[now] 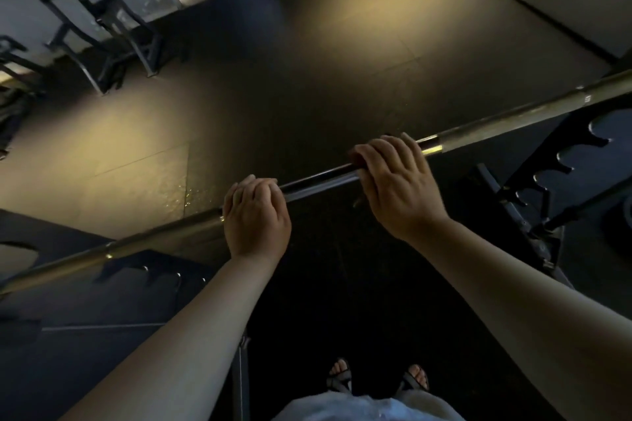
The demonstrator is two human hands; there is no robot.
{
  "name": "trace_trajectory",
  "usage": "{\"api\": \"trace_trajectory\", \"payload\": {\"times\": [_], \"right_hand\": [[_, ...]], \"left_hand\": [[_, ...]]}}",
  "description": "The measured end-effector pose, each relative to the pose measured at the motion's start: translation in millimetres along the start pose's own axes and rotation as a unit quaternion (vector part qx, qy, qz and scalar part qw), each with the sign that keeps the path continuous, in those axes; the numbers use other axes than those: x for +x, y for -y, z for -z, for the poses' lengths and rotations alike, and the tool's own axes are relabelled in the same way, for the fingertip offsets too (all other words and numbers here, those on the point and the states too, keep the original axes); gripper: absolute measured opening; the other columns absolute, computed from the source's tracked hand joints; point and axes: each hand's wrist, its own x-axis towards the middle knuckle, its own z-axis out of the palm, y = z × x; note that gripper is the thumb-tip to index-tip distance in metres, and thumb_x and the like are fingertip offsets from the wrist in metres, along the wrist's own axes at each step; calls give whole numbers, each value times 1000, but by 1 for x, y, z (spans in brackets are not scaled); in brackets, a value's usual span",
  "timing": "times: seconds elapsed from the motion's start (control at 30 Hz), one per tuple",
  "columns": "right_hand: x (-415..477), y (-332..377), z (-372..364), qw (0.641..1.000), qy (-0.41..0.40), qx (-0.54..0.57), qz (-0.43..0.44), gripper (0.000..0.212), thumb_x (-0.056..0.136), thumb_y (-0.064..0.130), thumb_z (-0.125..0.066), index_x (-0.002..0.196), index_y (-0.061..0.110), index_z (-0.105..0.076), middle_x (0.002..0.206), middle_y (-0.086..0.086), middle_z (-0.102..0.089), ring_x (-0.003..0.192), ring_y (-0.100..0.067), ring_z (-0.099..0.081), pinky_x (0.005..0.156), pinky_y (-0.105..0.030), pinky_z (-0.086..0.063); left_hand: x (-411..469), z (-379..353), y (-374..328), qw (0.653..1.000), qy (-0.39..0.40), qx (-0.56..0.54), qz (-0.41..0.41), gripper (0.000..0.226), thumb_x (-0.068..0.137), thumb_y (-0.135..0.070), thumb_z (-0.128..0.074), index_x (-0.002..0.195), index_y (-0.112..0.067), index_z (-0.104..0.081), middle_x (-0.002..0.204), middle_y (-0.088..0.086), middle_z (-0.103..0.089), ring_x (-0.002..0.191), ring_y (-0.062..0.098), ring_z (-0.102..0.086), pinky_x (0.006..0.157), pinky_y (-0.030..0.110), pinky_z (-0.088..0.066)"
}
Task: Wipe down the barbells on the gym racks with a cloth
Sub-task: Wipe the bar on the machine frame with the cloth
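Floor [307, 55]: dark rubber mats in a dim gym, with a pool of light lying beyond both our hands.
Barbell [318, 178]: it crosses our view on a slant, running down and away outside the left hand and up and away outside the right hand.
Left hand [254, 215]: fingers curled over the top of the barbell, gripping it bare as far as we can see.
Right hand [398, 178]: fingers wrapped over the barbell, just beside the pale collar on its outer side.
Cloth [355, 158]: we take the dark reddish scrap showing at the thumb side of the right hand for it, but the light is too poor to be sure.
Racks: hooked uprights [564, 161] stand outside the right hand, and another set [147, 272] sits below and outside the left hand.
Done so far: we judge the wiping to be under way on the middle stretch between our hands, which looks glossy, though sheen proves nothing.
Left to do: most likely both outer lengths of this barbell, plus any others on the racks.
Hidden: both ends of the barbell are cut off by the frame, our palms are out of sight, and where the barbell meets the hooks is lost in shadow.
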Motion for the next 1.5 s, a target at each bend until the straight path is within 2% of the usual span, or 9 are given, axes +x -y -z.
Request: {"api": "trace_trajectory", "payload": {"times": [0.23,0.5,0.67,0.77,0.97,1.13,1.23,1.3,1.5], "right_hand": [[3,17,-4,986,-39,39,-158,41,109,35,-35,141,14,-48,145,-9,-46,150,-30,-24,128,-51,1],[0,5,-5,1000,-11,3,-6,51,108,43,-34,150,17,-47,149,-6,-49,146,-26,-35,127,-36,-3],[0,48,-29,969,-118,108,-186,40,110,27,-41,143,9,-52,149,-10,-44,152,-27,-19,128,-55,-7],[2,80,-43,981,-86,97,-143,41,107,23,-48,145,9,-50,150,-11,-42,152,-29,-18,125,-61,-13],[2,85,-51,956,-131,145,-220,56,110,37,-32,160,12,-29,168,-5,-14,158,-19,6,126,-43,2],[15,146,-79,871,-233,272,-335,60,113,28,-30,165,20,-4,172,2,15,155,-15,24,124,-31,13],[8,186,-100,881,-209,291,-310,72,109,17,-41,165,20,4,169,4,26,153,-15,29,120,-28,15],[2,200,-110,889,-183,304,-290,81,105,12,-47,164,23,7,168,7,28,152,-14,32,120,-30,14],[7,175,-100,892,-220,266,-292,58,112,28,-33,165,21,-11,173,4,9,156,-12,20,127,-38,8]], "left_hand": [[1,2,-3,1000,7,-12,-4,34,105,-27,-35,103,-17,-67,112,4,-71,126,22,-57,113,40,-36],[3,9,10,997,51,-47,-44,30,105,-29,-37,109,-21,-66,118,-1,-68,129,16,-54,116,38,-37],[7,16,20,990,92,-67,-78,36,107,-34,-33,122,-20,-63,128,-2,-65,131,12,-52,114,29,-34],[19,28,30,979,147,-60,-130,38,108,-35,-32,129,-20,-61,129,-3,-64,122,9,-57,102,22,-38],[32,43,59,955,177,4,-240,43,109,-29,-32,145,-13,-50,152,9,-49,146,20,-38,115,24,-12],[38,42,69,937,239,-44,-250,44,110,-34,-29,146,-16,-48,149,6,-52,137,17,-48,113,29,-35],[46,40,75,924,289,-89,-236,45,109,-40,-26,143,-21,-49,139,1,-57,123,12,-56,96,30,-49],[49,40,79,914,308,-99,-244,45,110,-40,-25,143,-22,-49,142,2,-54,129,16,-54,100,35,-50],[54,46,88,902,325,-106,-266,46,110,-38,-28,153,-24,-39,155,1,-43,140,12,-42,108,30,-43]]}}
